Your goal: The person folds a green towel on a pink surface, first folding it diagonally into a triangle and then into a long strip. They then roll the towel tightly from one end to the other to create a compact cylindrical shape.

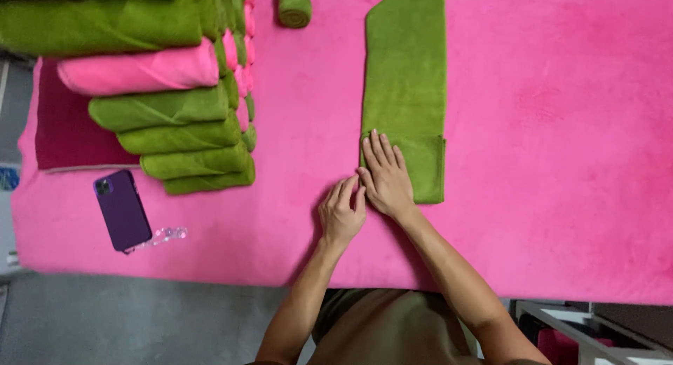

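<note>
A long green towel (406,78) lies folded into a narrow strip on the pink table cover (547,127), its near end doubled over. My right hand (385,177) rests flat on that near end, fingers spread, pressing the left corner. My left hand (342,211) sits just left of it on the pink cover, fingertips pinched at the towel's near left edge, next to the right hand.
Rolled green and pink towels (168,106) are stacked in rows at the left. One small green roll (293,6) stands at the top. A purple phone (122,209) with a beaded strap (162,237) lies near the front left edge. A dark red cloth (66,134) lies under the stack.
</note>
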